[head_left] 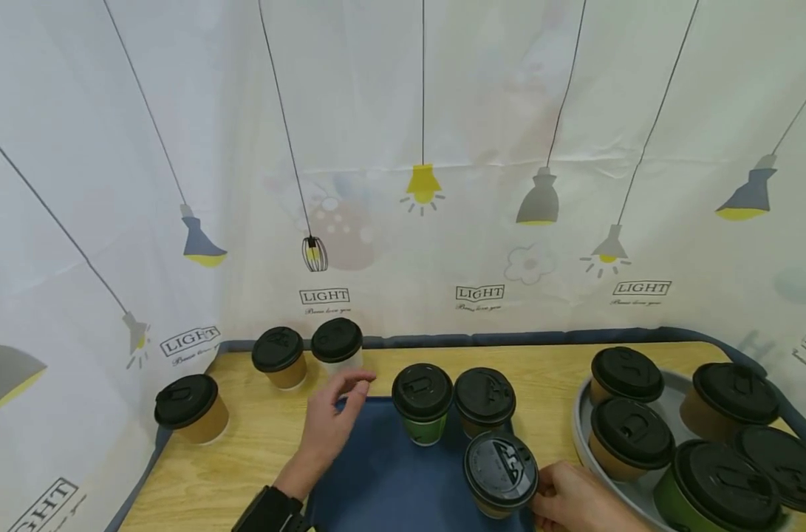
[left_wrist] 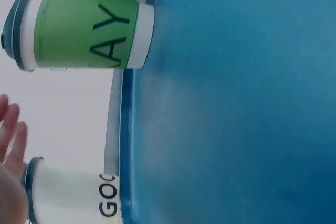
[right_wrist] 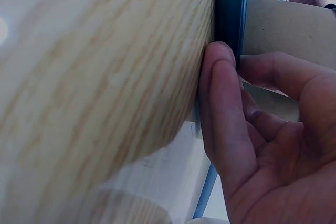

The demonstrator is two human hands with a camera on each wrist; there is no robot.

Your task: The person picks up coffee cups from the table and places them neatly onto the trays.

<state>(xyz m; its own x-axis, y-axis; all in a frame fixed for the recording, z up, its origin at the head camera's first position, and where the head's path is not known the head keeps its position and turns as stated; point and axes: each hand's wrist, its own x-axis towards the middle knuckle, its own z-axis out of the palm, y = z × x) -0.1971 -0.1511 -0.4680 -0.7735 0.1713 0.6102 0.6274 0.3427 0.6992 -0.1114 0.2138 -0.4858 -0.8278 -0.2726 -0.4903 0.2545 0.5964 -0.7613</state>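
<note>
A dark blue tray lies on the wooden table, bearing a green-sleeved lidded paper cup and two brown ones, one at the back and one nearer me. My right hand is at the tray's right side; in the right wrist view its thumb and fingers pinch the tray's rim, close beside a brown cup. Over the tray's back left corner, my left hand has relaxed fingers and holds nothing. Its fingertips are near a white lidded cup behind the tray.
Two more brown cups with black lids stand on the left, one near the back and one by the left edge. To the right, a round grey tray carries several lidded cups. A printed curtain hangs behind the table.
</note>
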